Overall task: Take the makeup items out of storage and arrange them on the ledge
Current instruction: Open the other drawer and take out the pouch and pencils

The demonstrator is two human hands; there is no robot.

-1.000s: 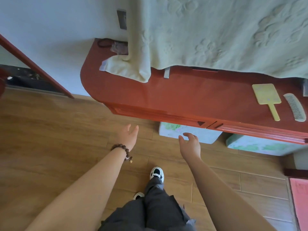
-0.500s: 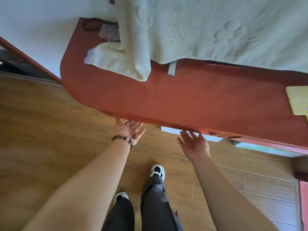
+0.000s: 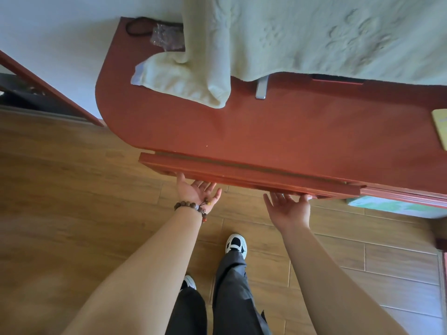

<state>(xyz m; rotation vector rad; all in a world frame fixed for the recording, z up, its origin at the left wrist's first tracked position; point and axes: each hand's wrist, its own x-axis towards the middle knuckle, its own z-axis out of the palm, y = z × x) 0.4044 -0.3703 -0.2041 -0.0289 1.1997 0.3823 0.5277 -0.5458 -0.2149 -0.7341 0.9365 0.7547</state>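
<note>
The red dressing table's ledge [image 3: 266,131] fills the middle of the view. Its left drawer [image 3: 242,171] stands out a few centimetres from the front, showing only a narrow gap; what lies inside is hidden. My left hand [image 3: 196,192], with a bead bracelet at the wrist, is palm up with its fingers hooked under the drawer's lower edge near the left end. Toward the drawer's right end my right hand [image 3: 289,206] does the same. No makeup items are in sight.
A pale green towel [image 3: 314,32] hangs over the back of the ledge, one corner folded on it. A black hair tie [image 3: 136,26] and a small plastic bag [image 3: 167,36] lie at the back left, a yellow hand mirror [image 3: 440,128] at the right edge. A patterned box [image 3: 399,206] sits underneath.
I have stepped closer; both hands rose from mid-air to the drawer's underside, and the drawer has slid out slightly from the table front.
</note>
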